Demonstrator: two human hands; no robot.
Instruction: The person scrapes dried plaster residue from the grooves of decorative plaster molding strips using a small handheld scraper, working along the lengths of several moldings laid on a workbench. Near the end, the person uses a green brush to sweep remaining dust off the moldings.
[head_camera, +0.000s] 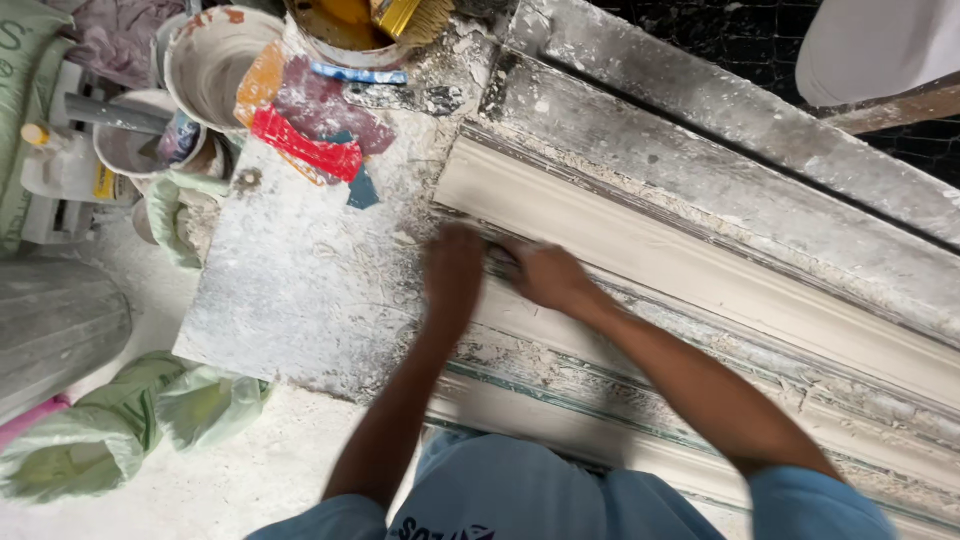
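A long cream plaster moulding lies diagonally on a plaster-caked work table. Both my hands rest at its near-left end. My left hand is blurred and presses flat on the dusty surface beside the moulding's edge. My right hand is closed over something small and dark at the moulding's lower edge; what it is cannot be made out. My blue sleeves show at the bottom.
At the table's far end stand a yellow bucket with a brush, a red scraper and plaster-stained bowls. Pale green bags and a grey drum sit on the dusty floor at left. A grey timber rail runs beyond the moulding.
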